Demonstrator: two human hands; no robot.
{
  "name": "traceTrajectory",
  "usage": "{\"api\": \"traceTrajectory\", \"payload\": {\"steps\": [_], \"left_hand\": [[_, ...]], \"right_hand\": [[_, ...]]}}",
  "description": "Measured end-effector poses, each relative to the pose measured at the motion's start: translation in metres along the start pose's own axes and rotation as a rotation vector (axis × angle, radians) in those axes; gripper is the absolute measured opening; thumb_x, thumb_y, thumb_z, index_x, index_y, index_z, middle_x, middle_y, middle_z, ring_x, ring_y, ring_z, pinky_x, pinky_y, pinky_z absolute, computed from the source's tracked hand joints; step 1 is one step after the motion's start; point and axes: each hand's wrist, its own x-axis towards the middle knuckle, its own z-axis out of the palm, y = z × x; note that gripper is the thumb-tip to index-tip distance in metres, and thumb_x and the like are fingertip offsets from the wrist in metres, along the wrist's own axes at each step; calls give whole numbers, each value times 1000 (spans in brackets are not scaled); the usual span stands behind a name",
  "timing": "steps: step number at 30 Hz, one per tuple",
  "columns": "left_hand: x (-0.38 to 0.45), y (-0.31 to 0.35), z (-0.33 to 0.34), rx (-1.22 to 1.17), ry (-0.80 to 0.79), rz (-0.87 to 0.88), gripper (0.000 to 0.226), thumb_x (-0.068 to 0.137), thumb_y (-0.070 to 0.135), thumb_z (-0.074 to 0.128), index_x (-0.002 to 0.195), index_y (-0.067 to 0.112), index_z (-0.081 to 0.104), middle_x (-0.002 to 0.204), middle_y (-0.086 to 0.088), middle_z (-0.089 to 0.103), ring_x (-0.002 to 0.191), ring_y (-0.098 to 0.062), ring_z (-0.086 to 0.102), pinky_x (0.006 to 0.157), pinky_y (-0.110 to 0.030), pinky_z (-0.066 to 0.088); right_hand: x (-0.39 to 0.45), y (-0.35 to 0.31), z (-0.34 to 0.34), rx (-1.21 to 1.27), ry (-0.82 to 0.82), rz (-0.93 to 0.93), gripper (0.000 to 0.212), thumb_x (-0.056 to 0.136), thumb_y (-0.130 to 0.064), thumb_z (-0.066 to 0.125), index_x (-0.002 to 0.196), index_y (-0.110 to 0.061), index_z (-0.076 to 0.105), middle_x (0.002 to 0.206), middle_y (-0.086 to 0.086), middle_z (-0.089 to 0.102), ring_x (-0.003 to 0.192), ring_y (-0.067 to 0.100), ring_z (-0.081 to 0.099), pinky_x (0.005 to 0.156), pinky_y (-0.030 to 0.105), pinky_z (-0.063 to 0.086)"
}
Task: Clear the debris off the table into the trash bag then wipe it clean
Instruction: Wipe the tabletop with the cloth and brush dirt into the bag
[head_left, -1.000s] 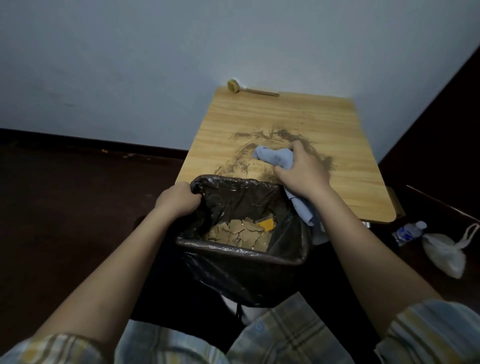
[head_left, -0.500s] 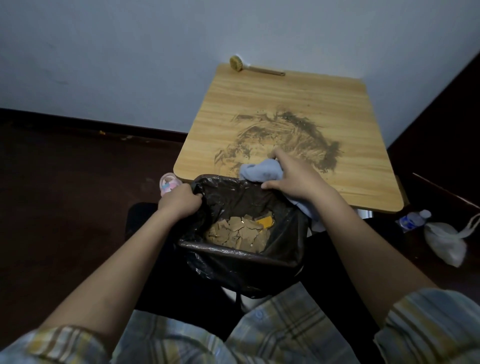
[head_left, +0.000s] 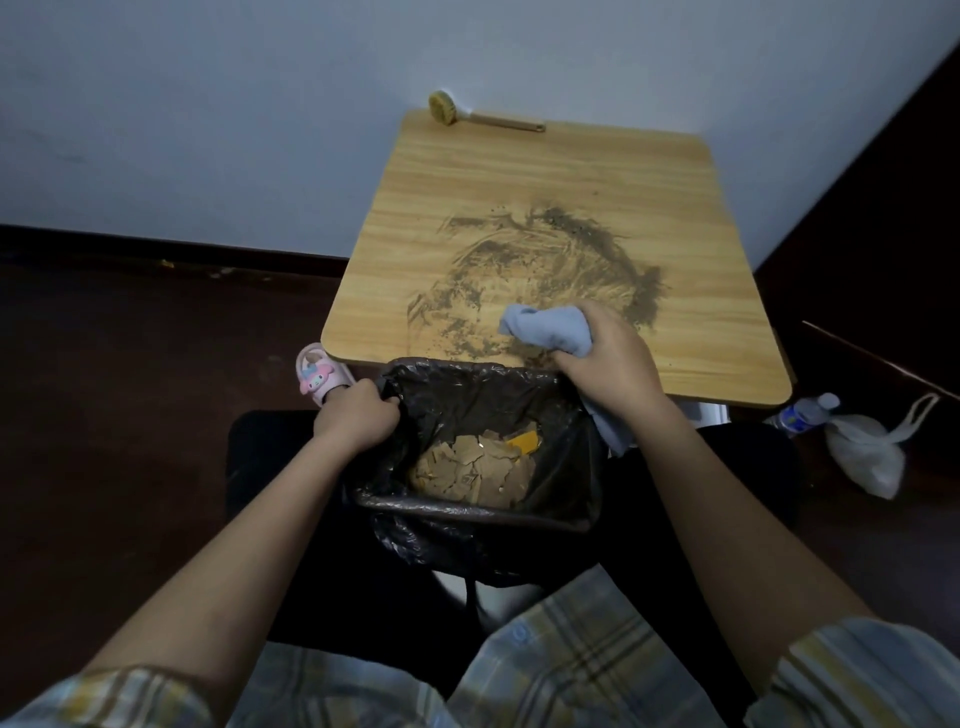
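Your black plastic trash bag (head_left: 470, 410) sits mid-frame, its rim tucked under the near edge of the pale wooden table (head_left: 545, 171). Your left hand (head_left: 353, 413) grips its left rim; your right hand (head_left: 605, 358) clutches a crumpled blue cloth (head_left: 548, 332) at that edge. Dark smeared dirt (head_left: 540, 265) spreads above; bare tabletop surrounds it.

I see a dim, soft-lit scene; the floor (head_left: 130, 415) falls into darkness, and wide-angle bending curves the edges.
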Motion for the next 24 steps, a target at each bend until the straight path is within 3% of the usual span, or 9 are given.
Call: {"api": "traceTrajectory", "payload": {"steps": [5, 9, 15, 20, 24], "left_hand": [[3, 9, 7, -46, 19, 11, 36, 96, 36, 43, 118, 8, 44, 121, -21, 55, 112, -39, 50, 75, -35, 38], [0, 10, 13, -48, 20, -8, 39, 97, 36, 44, 123, 7, 43, 123, -21, 55, 112, -40, 51, 75, -34, 35], [-1, 5, 18, -64, 41, 18, 30, 97, 36, 43, 108, 8, 46, 120, -21, 56, 109, -40, 53, 74, -35, 35], [-1, 5, 15, -69, 52, 12, 35, 98, 37, 43, 113, 6, 47, 118, -21, 57, 107, -40, 54, 75, -36, 37], [2, -1, 12, -82, 41, 31, 33, 97, 36, 44, 111, 7, 48, 114, -20, 59, 104, -39, 55, 74, -36, 38]], "right_hand": [[-8, 12, -1, 3, 23, 73, 44, 86, -24, 65, 127, -13, 49, 122, 9, 54, 103, 29, 54, 68, 32, 37], [-24, 21, 9, 3, -6, 151, 52, 84, -30, 71, 126, -11, 47, 124, 10, 51, 109, 29, 51, 71, 31, 34], [-44, 25, 23, -44, -57, 203, 59, 78, -24, 77, 125, -16, 43, 123, 10, 43, 112, 34, 47, 74, 36, 41], [-44, 21, 27, -27, -49, 254, 49, 84, -8, 60, 126, -19, 38, 125, 9, 37, 86, 34, 50, 57, 34, 38], [-43, 16, 29, 15, -43, 264, 50, 84, 1, 54, 127, -19, 38, 126, 9, 36, 77, 34, 47, 55, 37, 37]]}}
